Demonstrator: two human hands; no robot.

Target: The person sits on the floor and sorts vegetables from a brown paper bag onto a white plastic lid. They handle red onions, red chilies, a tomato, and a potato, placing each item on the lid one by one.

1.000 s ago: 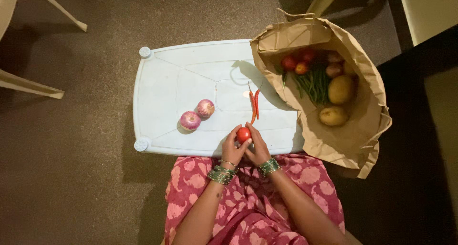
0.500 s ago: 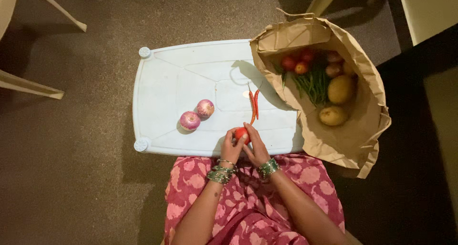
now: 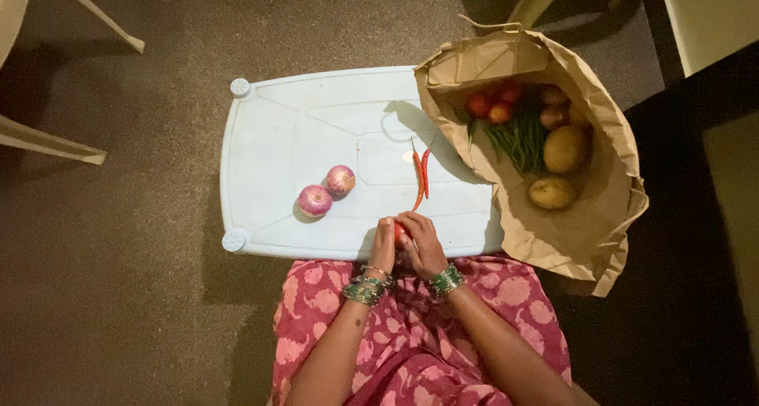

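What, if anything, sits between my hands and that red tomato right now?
Nothing visible. Both the left hand and the right hand are closed around the tomato at the near edge of the pale blue table. The chillies lie just beyond.

Two onions, two red chillies, two potatoes, one paper bag

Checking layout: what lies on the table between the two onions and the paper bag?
In the head view, two red chillies lie between the onions and paper bag, on the pale blue table.
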